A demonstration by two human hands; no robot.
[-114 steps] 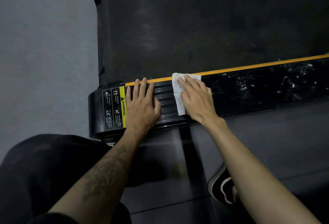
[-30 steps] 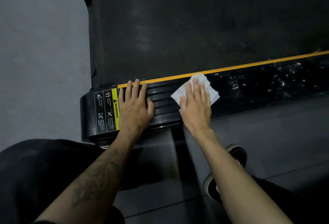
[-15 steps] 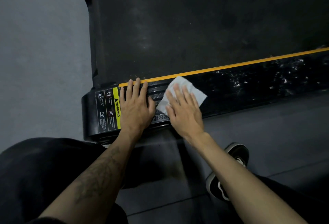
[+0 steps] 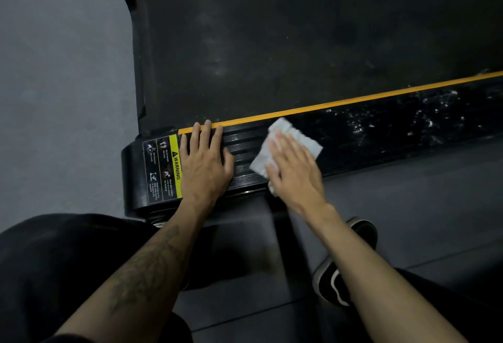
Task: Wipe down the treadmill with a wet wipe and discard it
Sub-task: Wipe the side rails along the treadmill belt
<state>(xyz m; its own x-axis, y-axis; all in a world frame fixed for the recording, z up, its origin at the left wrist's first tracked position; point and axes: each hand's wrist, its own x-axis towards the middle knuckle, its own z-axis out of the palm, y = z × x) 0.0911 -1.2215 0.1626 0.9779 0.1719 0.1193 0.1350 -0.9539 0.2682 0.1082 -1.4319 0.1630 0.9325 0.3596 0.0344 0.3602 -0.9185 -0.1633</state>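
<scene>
The black treadmill [image 4: 285,43] lies across the upper view, its dark belt bordered by a yellow stripe [image 4: 353,100]. Below the stripe runs the glossy black side rail [image 4: 394,130], wet and speckled toward the right. A white wet wipe [image 4: 296,135] lies flat on the rail. My right hand [image 4: 294,174] presses on the wipe with straight, spread fingers and covers most of it. My left hand [image 4: 204,163] rests flat on the ribbed part of the rail, just right of the yellow warning label [image 4: 166,168].
Grey floor [image 4: 60,70] spreads to the left of the treadmill's end cap. Darker floor mats [image 4: 408,206] lie below the rail. My black-trousered knee fills the lower left, and a black shoe [image 4: 343,263] with a white stripe stands under my right forearm.
My right hand has slid the wipe back and forth along the rail, left and then slightly right again. My left hand has stayed planted beside the label.
</scene>
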